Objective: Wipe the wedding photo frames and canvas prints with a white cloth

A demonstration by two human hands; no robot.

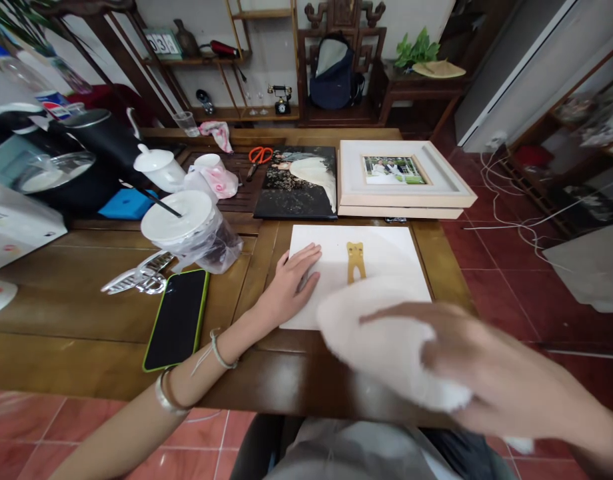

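The red tiled floor [491, 293] extended around a brown wooden surface [86, 357]. Behind the surface stood a carved wooden chair [344, 13] with a dark backpack [331, 83] on its seat; to the right of the chair, a side table [414, 89] bore a plant [417, 50]. On the surface, toward the far edge, a pale frame [406, 201] lay beside a dark photo [296, 203]. Left of these stood a lidded cup [171, 220], partly wrapped in clear plastic. A phone [179, 320] lay screen up near the cup, and orange-handled scissors [260, 156] rested just beside the photo.

A white panel [324, 250] lay flat on the near side of the frame and the photo. The right grip [461, 353] was closed on a white cloth [371, 333] over the panel's near right part; both were blurred, and contact between cloth and panel could not be determined. The left grip [290, 285] was spread flat on the panel's left part, thumb apart from the fingers, clamped on nothing. The yellow figure [356, 257] lay on the panel, right of the left grip's fingertips and just beyond the cloth.
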